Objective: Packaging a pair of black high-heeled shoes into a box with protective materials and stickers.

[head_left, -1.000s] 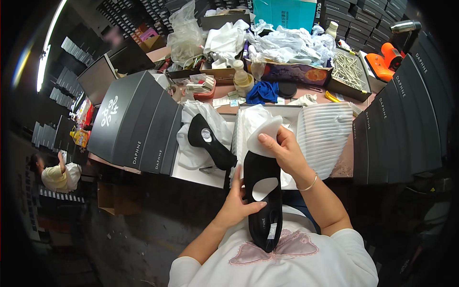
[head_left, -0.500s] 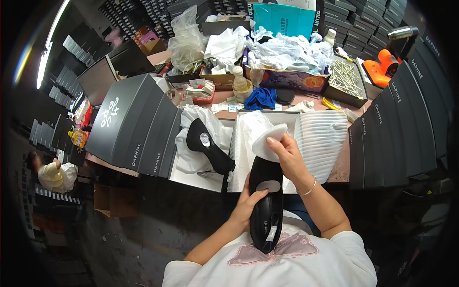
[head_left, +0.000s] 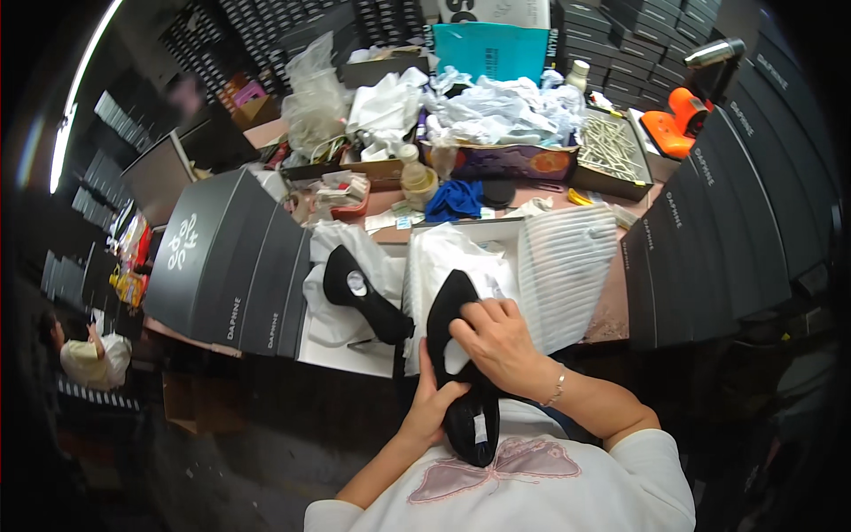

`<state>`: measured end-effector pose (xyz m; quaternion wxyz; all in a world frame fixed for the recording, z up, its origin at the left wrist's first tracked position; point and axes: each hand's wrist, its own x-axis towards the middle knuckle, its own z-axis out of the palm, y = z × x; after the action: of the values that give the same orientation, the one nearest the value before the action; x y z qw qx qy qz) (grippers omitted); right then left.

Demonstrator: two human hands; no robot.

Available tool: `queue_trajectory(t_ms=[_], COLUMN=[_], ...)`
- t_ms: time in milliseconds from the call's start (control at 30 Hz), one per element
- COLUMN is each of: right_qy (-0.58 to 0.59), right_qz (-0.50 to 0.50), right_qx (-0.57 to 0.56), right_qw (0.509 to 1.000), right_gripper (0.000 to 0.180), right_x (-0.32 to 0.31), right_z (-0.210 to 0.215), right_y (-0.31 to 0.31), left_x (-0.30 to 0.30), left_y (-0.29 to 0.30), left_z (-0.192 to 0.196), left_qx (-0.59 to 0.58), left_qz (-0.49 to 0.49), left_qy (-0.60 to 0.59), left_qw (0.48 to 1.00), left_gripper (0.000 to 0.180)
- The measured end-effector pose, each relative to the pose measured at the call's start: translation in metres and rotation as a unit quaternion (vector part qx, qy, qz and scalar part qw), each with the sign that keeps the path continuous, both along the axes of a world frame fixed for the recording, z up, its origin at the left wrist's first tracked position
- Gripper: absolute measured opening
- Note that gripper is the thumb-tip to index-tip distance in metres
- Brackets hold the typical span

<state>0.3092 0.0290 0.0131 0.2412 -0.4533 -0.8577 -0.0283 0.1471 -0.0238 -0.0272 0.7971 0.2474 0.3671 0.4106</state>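
A black pointed shoe [head_left: 450, 301] slants in front of my shirt, toe away from me. My left hand [head_left: 432, 403] grips its side near the heel end, thumb across the top. Over the shoe's opening is my right hand [head_left: 503, 344], fingers curled down onto a white pad [head_left: 455, 356] that shows partly inside the shoe; the fingertips are partly hidden. A second black shoe [head_left: 372, 306] lies on white paper in an open box [head_left: 330, 344] to the left. Beyond my hands, another open box [head_left: 503, 232] holds crumpled white tissue [head_left: 452, 253].
Stacked dark shoe boxes flank the table, left [head_left: 208, 266] and right [head_left: 687, 248]. A ribbed white sheet [head_left: 567, 275] leans from the middle box. Behind stand a bottle [head_left: 415, 177], a blue cloth [head_left: 454, 201], a carton of tissue [head_left: 496, 161] and a box of sticks [head_left: 612, 146].
My right hand has brought the white pad down from above the toe into the shoe's opening. The shoe is tilted differently, and the whole view has shifted slightly.
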Motion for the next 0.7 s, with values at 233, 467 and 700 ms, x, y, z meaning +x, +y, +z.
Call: queue_trajectory(t_ms=[233, 467, 700], right_qy=[0.089, -0.076, -0.073], right_qz=[0.048, -0.067, -0.179], right_qx=[-0.114, -0.233, -0.187], right_qw=[0.988, 0.967, 0.963], right_gripper=[0.072, 0.021, 0.007], right_x=[-0.015, 0.069, 0.055], right_z=[-0.026, -0.125, -0.127], right_y=[0.031, 0.106, 0.108], left_x=[0.002, -0.001, -0.007], left_y=[-0.014, -0.004, -0.007], left_z=[0.02, 0.016, 0.003], left_qx=[-0.029, -0.056, -0.109], left_qz=[0.075, 0.059, 0.079], left_qy=[0.021, 0.015, 0.003], left_qw=[0.997, 0.997, 0.991], left_gripper=[0.089, 0.077, 0.08])
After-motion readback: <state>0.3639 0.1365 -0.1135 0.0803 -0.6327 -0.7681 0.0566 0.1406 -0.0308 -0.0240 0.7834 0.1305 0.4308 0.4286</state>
